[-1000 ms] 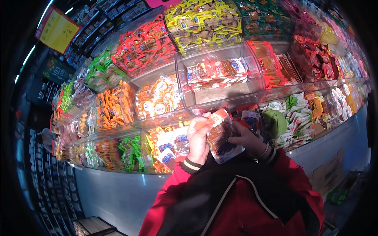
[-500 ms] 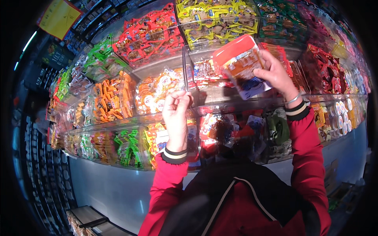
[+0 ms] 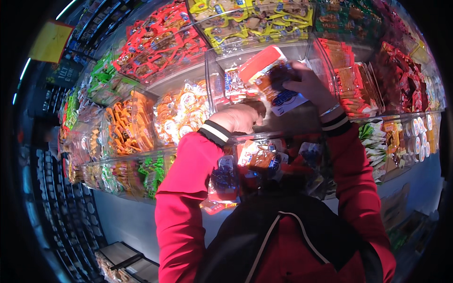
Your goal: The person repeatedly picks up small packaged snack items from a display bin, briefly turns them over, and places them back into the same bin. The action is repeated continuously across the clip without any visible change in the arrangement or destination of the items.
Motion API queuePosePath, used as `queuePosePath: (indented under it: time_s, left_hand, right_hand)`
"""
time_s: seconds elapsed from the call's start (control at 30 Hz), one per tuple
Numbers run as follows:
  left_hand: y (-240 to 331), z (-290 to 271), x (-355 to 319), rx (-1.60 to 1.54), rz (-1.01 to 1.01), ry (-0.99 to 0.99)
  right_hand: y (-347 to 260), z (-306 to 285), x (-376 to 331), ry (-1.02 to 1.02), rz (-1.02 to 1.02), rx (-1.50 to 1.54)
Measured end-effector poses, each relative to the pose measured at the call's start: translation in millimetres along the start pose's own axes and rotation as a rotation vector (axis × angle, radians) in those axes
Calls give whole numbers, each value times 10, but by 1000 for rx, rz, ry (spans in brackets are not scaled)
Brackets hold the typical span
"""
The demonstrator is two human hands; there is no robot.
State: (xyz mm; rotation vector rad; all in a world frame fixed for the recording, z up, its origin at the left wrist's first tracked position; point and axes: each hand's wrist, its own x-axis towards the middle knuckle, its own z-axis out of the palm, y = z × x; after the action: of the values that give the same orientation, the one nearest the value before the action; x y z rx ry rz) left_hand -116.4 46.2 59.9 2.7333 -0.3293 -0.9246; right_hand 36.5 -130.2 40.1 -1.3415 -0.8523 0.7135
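Bins of orange snack packs (image 3: pixel 125 125) and round wrapped sweets (image 3: pixel 181 113) occupy the left of the display. The left hand (image 3: pixel 238 118) rests at the front edge of a clear plastic bin (image 3: pixel 214 82), fingers curled together; whether it grips anything cannot be determined. The right hand (image 3: pixel 309 85) is clamped on a snack bag (image 3: pixel 271 80) with a red top, held tilted inside this bin's opening. Red packs (image 3: pixel 406 85) fill the bins further right.

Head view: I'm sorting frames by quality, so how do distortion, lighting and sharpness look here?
Head view: strong fisheye, the clear plastic snack bins bowing toward a black rim; bright, saturated shop light, with glare on the bin fronts; the right hand and its red-capped snack bag slightly soft; the left hand fairly sharp.
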Motion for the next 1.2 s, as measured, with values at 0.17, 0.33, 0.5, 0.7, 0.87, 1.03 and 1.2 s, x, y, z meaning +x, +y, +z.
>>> queuePosePath:
  time_s: [0.17, 0.33, 0.5, 0.7, 0.87, 1.03, 1.2]
  left_hand:
    - [-220, 428, 356, 150, 58, 12]
    - [21, 135, 362, 91, -270, -20]
    - [-213, 269, 528, -57, -324, 172]
    - [-62, 38, -27, -65, -197, 520]
    - [270, 332, -774, -92, -218, 1216]
    - [408, 918, -1029, -284, -268, 1439]
    - [501, 1219, -1139, -430, -274, 1429]
  right_hand:
    - [6, 76, 37, 72, -87, -102]
    - [-25, 61, -5, 86, -69, 79]
    - [41, 60, 11, 94, -89, 50]
    - [99, 60, -14, 25, -92, -285]
    - [-46, 162, 144, -256, 21, -469]
    - [4, 382, 400, -531, 40, -645]
    - [575, 657, 519, -797, 85, -725]
